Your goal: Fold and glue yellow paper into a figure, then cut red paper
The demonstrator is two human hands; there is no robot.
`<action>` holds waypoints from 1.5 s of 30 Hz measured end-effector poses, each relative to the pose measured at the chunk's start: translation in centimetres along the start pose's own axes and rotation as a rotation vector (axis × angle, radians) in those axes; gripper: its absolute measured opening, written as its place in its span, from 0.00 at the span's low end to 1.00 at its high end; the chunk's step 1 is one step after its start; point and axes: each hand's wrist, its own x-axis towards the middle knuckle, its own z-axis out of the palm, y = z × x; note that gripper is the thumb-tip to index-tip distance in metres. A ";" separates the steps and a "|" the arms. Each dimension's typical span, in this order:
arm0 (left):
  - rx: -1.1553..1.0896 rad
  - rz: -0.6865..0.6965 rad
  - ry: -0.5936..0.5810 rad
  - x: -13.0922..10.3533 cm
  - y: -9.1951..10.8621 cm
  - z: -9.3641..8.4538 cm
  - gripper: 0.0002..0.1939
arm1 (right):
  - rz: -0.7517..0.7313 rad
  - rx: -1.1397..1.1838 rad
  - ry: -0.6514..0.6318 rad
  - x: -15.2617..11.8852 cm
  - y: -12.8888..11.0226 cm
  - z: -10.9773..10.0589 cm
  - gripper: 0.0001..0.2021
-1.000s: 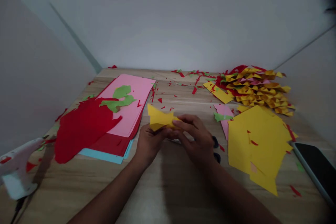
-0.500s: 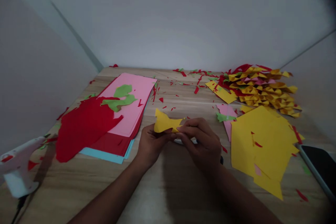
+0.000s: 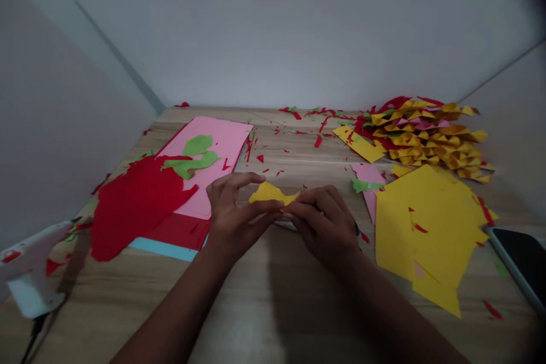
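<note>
Yellow paper piece (image 3: 268, 192) sits between 2 hands, touching both.

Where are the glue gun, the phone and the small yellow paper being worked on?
Glue gun (image 3: 32, 293): head view, on its white handle.
Phone (image 3: 522, 259): head view, on its dark screen.
Small yellow paper (image 3: 267, 191): head view, on its upper part.
</note>
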 end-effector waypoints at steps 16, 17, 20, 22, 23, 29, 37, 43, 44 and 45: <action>0.029 0.053 0.081 -0.2 -0.3 -0.3 0.05 | -0.030 0.025 0.044 0.1 -0.4 -0.1 0.09; 0.028 0.046 0.094 -0.3 -0.4 -0.3 0.06 | 0.005 0.044 0.061 0.1 -0.4 -0.2 0.09; 0.023 0.007 0.122 -0.5 -0.5 -0.2 0.08 | 0.194 0.154 0.119 0.3 -0.4 -0.3 0.12; 0.020 0.006 0.129 -0.7 -0.6 -0.2 0.10 | 0.342 0.255 0.123 0.2 -0.3 -0.1 0.16; 0.012 0.010 0.124 -0.7 -0.6 -0.1 0.11 | 0.404 0.312 0.114 0.1 -0.4 0.1 0.17; -0.567 -0.470 0.166 -0.1 -0.2 1.1 0.45 | 0.574 0.612 0.227 -0.4 -1.5 1.6 0.08; -1.216 -1.082 -0.092 0.0 1.4 1.7 0.16 | 0.558 0.594 0.215 -0.7 -1.6 2.0 0.06; -1.419 -1.211 -0.087 0.6 1.9 1.4 0.14 | 0.626 0.676 0.205 -0.8 -1.9 2.4 0.11; -1.445 -1.216 -0.098 0.6 1.9 1.4 0.13 | 0.671 0.689 0.199 -0.8 -1.9 2.5 0.12; -1.465 -1.216 -0.096 0.5 1.9 1.4 0.13 | 0.713 0.698 0.170 -0.8 -1.8 2.5 0.11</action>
